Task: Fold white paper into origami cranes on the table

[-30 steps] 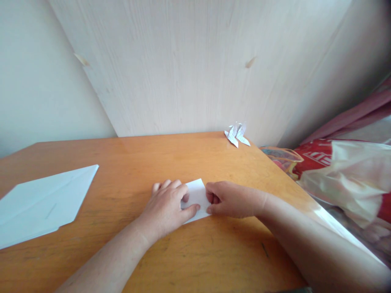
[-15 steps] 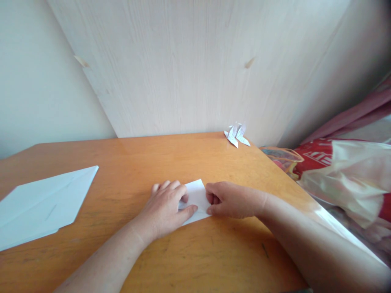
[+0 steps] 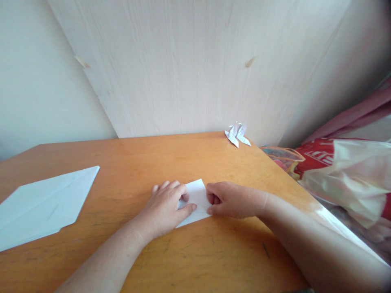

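A small white sheet of paper [image 3: 197, 199] lies on the wooden table between my two hands. Across its left part rests my left hand [image 3: 168, 205], palm down, thumb and fingers apart, with the thumb pressing on the paper near its lower edge. My right hand [image 3: 227, 199] is at the right edge of the sheet. Its fingers are curled in, with the thumb at the lower right corner, closed on the paper's edge. Some of the sheet's left side is hidden under my left hand.
A stack of larger white paper [image 3: 51, 203] lies on the left of the table [image 3: 146, 154]. Folded paper figures [image 3: 236, 135] stand at the back right corner. Beyond the right edge are plastic bags [image 3: 351, 175] and red cloth. A pale panel [image 3: 183, 73] rises behind.
My left thumb has slid slightly left along the paper, so more of its lower edge shows. The right hand has hardly moved.
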Demonstrator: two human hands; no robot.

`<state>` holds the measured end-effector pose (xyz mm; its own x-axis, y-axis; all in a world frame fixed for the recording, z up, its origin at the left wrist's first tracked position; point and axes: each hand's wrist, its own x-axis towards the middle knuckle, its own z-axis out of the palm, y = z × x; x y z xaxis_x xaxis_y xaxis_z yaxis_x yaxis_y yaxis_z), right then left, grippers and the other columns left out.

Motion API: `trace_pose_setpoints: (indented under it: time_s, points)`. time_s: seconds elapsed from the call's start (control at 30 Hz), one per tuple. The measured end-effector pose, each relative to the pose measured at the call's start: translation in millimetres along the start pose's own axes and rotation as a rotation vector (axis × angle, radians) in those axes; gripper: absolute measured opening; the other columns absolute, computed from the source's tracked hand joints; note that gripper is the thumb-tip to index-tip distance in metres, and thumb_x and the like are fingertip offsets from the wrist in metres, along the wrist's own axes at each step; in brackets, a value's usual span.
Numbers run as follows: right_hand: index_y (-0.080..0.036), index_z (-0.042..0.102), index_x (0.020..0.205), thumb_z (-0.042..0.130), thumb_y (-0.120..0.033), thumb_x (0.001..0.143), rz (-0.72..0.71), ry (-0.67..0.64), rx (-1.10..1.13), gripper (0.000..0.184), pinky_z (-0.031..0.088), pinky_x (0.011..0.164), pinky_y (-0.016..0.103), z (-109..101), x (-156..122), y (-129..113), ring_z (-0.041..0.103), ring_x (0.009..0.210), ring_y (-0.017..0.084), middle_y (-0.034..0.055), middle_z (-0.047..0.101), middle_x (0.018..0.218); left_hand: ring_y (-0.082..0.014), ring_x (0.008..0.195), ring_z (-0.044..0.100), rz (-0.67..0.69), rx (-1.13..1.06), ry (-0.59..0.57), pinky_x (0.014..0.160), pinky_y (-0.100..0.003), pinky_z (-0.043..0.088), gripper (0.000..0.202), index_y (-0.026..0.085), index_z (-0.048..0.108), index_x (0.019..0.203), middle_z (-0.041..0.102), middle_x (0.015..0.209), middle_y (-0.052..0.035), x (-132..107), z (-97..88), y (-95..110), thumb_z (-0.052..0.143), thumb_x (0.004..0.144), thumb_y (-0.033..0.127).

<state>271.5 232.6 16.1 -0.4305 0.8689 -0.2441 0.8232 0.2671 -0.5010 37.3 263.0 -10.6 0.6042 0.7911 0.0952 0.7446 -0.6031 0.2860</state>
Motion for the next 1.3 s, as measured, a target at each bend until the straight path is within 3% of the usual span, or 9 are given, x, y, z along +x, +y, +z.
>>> trace_pose_setpoints:
  time_s: [0.5, 0.57, 0.67, 0.8, 1.13, 1.3]
  points:
    - [-0.019, 0.062, 0.09, 0.058, -0.02, 0.08, -0.018, 0.024, 0.006, 0.01, 0.033, 0.057, 0.024, 2, -1, 2, 0.057, 0.07, 0.014, 0.0012, 0.068, 0.084, -0.0252, 0.096, 0.055, -0.015, 0.022, 0.014, 0.076, -0.036, 0.032, 0.026, 0.025, 0.059, 0.089, 0.065, 0.096, -0.0008, 1, 1.0, 0, 0.063, 0.086, 0.05]
    - [-0.019, 0.062, 0.089, 0.057, -0.024, 0.085, 0.001, 0.055, 0.003, 0.008, 0.034, 0.058, 0.024, 4, 0, 1, 0.057, 0.07, 0.014, 0.0024, 0.068, 0.084, -0.0256, 0.096, 0.055, -0.016, 0.028, 0.011, 0.076, -0.036, 0.032, 0.027, 0.025, 0.059, 0.09, 0.065, 0.096, -0.0013, 0, 1.4, 0, 0.063, 0.086, 0.051]
    - [-0.019, 0.062, 0.087, 0.054, -0.041, 0.092, 0.016, 0.099, -0.009, 0.024, 0.033, 0.059, 0.026, 10, 1, -3, 0.057, 0.068, 0.014, 0.0035, 0.069, 0.082, -0.0259, 0.096, 0.055, -0.021, 0.036, 0.013, 0.076, -0.036, 0.032, 0.027, 0.025, 0.06, 0.089, 0.065, 0.096, -0.0018, 1, 2.6, 1, 0.062, 0.086, 0.051]
    - [-0.02, 0.064, 0.089, 0.058, -0.056, 0.088, 0.053, 0.156, -0.053, 0.037, 0.032, 0.059, 0.027, 19, 3, -7, 0.057, 0.068, 0.015, 0.0044, 0.069, 0.083, -0.0256, 0.096, 0.056, -0.019, 0.04, 0.024, 0.075, -0.035, 0.032, 0.026, 0.024, 0.06, 0.088, 0.065, 0.095, -0.0012, 1, 3.6, 2, 0.065, 0.085, 0.05]
    - [-0.02, 0.062, 0.088, 0.067, -0.038, 0.08, 0.068, 0.044, -0.012, 0.021, 0.034, 0.058, 0.025, 7, 2, -4, 0.058, 0.071, 0.015, 0.0015, 0.069, 0.085, -0.0252, 0.097, 0.055, -0.007, 0.013, 0.011, 0.076, -0.034, 0.031, 0.03, 0.025, 0.06, 0.09, 0.065, 0.097, -0.0011, 1, 3.8, -1, 0.063, 0.086, 0.054]
    - [-0.02, 0.061, 0.088, 0.064, -0.025, 0.077, 0.045, 0.013, 0.037, 0.012, 0.034, 0.056, 0.024, 3, 1, 1, 0.057, 0.071, 0.014, -0.0002, 0.067, 0.082, -0.025, 0.097, 0.056, -0.011, 0.002, 0.013, 0.076, -0.034, 0.031, 0.03, 0.025, 0.06, 0.089, 0.065, 0.096, -0.001, 1, 2.9, -1, 0.064, 0.085, 0.054]
